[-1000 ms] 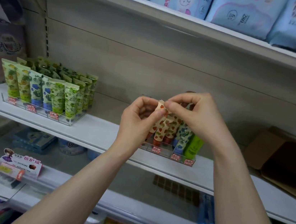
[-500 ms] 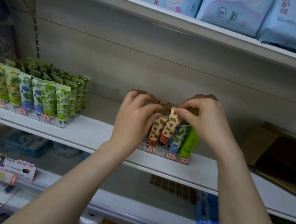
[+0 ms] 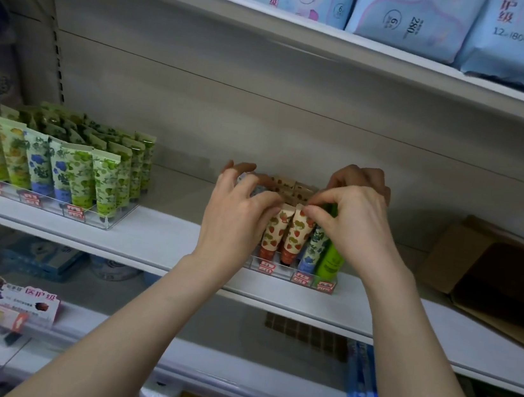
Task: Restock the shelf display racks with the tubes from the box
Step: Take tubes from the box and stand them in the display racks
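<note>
Both forearms reach up from the lower edge to a clear display rack (image 3: 281, 269) on the white shelf (image 3: 155, 241). The right hand (image 3: 357, 224) pinches the flat top of a strawberry-print tube (image 3: 296, 236) standing upright in the rack's front row, thumb and forefinger pressed together. The left hand (image 3: 238, 215) arches over the rack's left side, its fingertips at the neighbouring strawberry tube (image 3: 274, 233). Its thumb is hidden, so its hold cannot be told. The hands cover most of the rear rows. Right of the rack lies a cardboard box (image 3: 494, 272), cut off by the frame edge, its dark inside unreadable.
</note>
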Motion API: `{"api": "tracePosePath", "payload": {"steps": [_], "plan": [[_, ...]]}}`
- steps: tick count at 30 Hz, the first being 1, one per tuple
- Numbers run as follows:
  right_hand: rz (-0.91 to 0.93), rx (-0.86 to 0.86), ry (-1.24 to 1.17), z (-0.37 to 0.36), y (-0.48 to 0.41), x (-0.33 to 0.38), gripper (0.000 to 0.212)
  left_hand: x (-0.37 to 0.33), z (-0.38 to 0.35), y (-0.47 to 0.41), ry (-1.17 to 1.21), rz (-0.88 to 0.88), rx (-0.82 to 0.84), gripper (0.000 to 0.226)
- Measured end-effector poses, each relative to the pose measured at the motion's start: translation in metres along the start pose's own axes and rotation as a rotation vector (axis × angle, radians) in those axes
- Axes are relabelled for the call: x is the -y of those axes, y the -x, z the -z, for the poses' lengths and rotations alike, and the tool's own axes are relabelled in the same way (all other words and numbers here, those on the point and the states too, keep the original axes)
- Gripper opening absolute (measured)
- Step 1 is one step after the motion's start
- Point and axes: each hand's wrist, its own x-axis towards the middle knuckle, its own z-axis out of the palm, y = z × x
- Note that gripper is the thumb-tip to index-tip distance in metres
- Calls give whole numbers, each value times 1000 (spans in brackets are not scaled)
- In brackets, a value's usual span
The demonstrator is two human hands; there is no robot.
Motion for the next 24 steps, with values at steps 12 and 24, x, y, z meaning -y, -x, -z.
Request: {"api": "tracePosePath", "payload": {"steps": [12,24], "plan": [[1,35,39,2,2,-2,20,-3,-3,-3,0,27,-29,20],[122,-19,25,35,-2,-2,20,23,34,-21,17,-46,41,20]]}}
